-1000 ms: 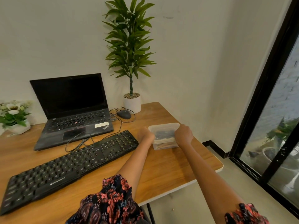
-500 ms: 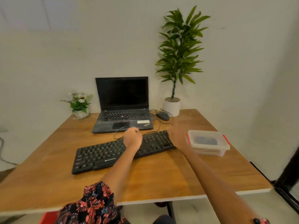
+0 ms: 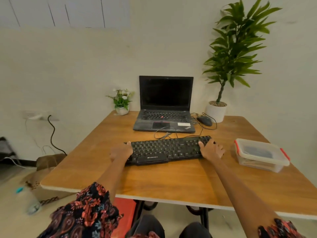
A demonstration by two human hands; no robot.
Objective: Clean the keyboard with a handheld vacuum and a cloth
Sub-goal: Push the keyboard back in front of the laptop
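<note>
Partly hiding keyboard (image 3: 169, 150) ends, left hand (image 3: 121, 151) and right hand (image 3: 211, 150) each grip it.

A black keyboard (image 3: 169, 149) lies across the middle of the wooden table (image 3: 171, 182). The left hand (image 3: 121, 152) grips its left end and the right hand (image 3: 211, 150) grips its right end, thumbs on the keys. Behind it an open laptop (image 3: 165, 103) sits at the far edge, a mouse (image 3: 204, 121) beside it. A lidded plastic container (image 3: 261, 154) rests near the right edge, and 2 potted plants stand at the far corners.
</note>
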